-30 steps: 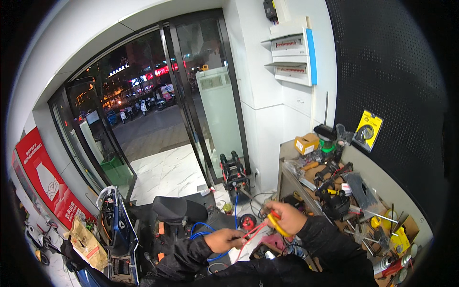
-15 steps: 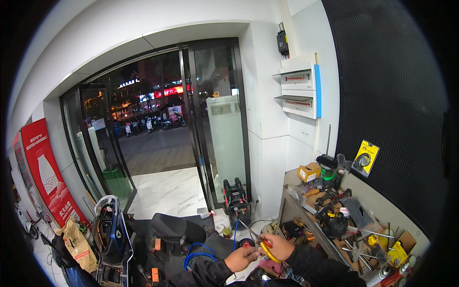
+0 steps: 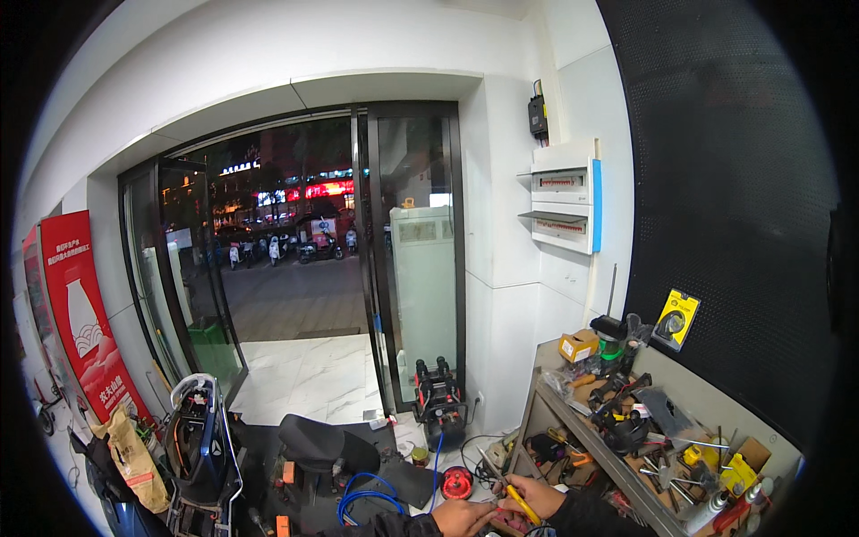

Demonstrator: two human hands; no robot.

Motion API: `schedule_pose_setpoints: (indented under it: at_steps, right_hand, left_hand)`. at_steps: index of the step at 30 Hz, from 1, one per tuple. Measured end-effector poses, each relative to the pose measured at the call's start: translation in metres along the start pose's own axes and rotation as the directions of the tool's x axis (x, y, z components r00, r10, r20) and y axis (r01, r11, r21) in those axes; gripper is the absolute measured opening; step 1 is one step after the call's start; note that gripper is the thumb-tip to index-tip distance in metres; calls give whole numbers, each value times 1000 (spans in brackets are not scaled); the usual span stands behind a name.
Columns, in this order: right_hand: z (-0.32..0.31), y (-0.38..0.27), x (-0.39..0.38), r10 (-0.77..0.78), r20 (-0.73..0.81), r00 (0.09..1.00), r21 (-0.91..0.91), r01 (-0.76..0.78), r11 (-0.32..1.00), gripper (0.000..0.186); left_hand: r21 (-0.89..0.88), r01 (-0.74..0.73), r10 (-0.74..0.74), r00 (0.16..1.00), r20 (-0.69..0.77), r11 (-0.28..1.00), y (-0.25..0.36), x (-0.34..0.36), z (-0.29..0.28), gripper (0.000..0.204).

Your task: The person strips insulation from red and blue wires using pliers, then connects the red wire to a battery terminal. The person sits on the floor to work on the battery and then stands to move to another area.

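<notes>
Head view shows both hands meeting at the bottom centre: the right hand [image 3: 537, 497] is clenched around a yellow-handled tool [image 3: 522, 504], the left hand [image 3: 463, 516] pinches something too small to identify. Fine close work seems underway beside the cluttered desk [image 3: 573, 421] at lower right; steady alignment comes next.

Tabletop [image 3: 689, 394]: grey bench at right, strewn with hand tools, a small cardboard box [image 3: 578, 345], a green tape roll [image 3: 610, 347].
Floor [image 3: 309, 380]: pale marble tiles; black compressor [image 3: 438, 404], blue hose [image 3: 365, 498], red disc [image 3: 457, 483].

Two hands [image 3: 465, 517] [image 3: 534, 495], one yellow-handled tool [image 3: 519, 503].
</notes>
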State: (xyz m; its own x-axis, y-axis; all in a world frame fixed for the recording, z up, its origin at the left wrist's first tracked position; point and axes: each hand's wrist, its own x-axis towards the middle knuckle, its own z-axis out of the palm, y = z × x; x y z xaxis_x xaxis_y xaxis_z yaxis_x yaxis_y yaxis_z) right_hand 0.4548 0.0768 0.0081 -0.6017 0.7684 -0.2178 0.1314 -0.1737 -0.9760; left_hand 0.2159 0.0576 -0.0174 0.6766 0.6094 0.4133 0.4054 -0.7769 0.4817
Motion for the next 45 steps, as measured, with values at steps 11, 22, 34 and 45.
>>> schedule_pose_setpoints:
  at_steps: [11,22,34,45]
  right_hand:
    - [61,13,8,-195,-546,815,384,450,807,25]
    - [57,2,47,-266,-681,682,440,672,596,37]
    - [204,-93,75,-642,-125,757,556,589,586,65]
    - [204,-109,65,-720,-223,657,395,736,550,60]
  left_hand:
    - [-127,-8,-19,977,-212,992,4,-61,-30,19]
    - [-203,246,-310,863,-398,948,-26,-125,-89,23]
    - [-872,75,-522,824,-219,483,68,-108,-157,32]
    - [-893,134,-516,848,-121,431,87,-124,-172,40]
